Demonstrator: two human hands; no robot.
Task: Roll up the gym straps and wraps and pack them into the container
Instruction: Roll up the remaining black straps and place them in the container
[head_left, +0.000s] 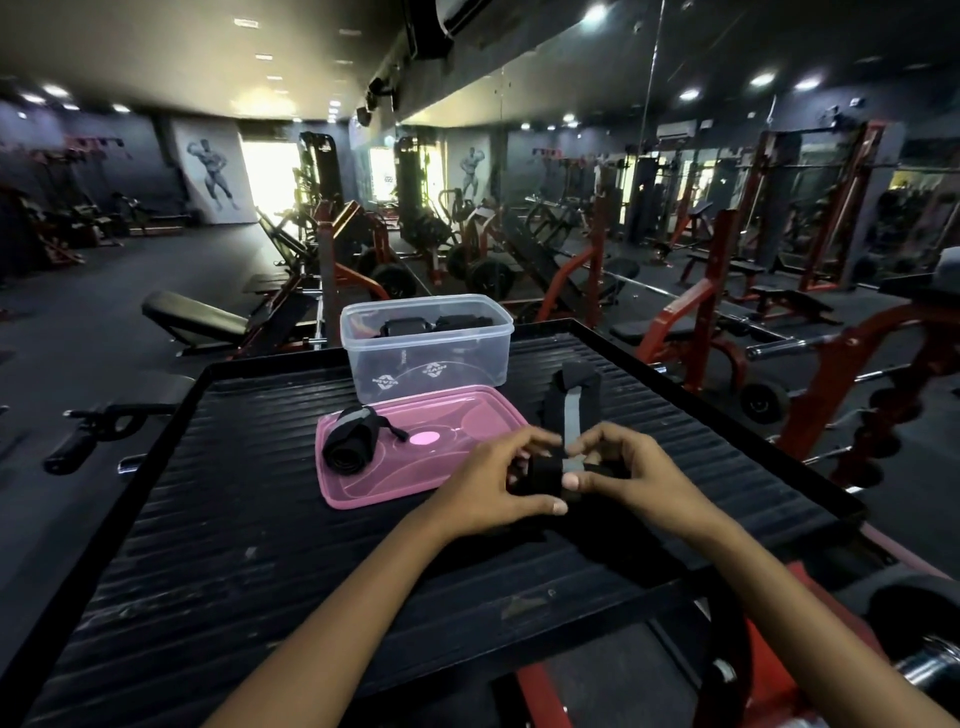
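On the desk (260, 545) we are gripping a wrap (563, 457) with left hand (493, 488) and right hand (631, 470), both curled round its roll.

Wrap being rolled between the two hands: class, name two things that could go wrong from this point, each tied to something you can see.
1. The wrap has a long unrolled tail trailing across the ribbed platform; if the left hand or right hand loosens, the coil may spring open.
2. The rolled wrap on the pink lid has a loose end and might unroll before reaching the container.
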